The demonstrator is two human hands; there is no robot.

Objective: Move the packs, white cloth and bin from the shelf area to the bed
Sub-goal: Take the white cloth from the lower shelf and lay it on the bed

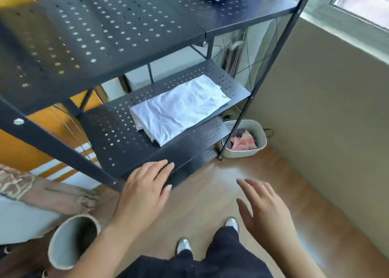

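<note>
Both hands empty, fingers spread: left hand [145,185] near shelf edge, right hand [267,206] over floor. White cloth [179,107] on mid shelf, bin [245,139] on floor beside rack — neither moved yet, packs not evident.

shelf [117,33]: dark blue-grey, perforated | cloth [179,107]: white | bin [260,134]: pale grey | floor [221,193]: brown wood grain

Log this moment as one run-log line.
left hand: open, at shelf edge | right hand: open, empty, over floor | white cloth: folded on middle shelf | bin: on floor beside rack
</note>
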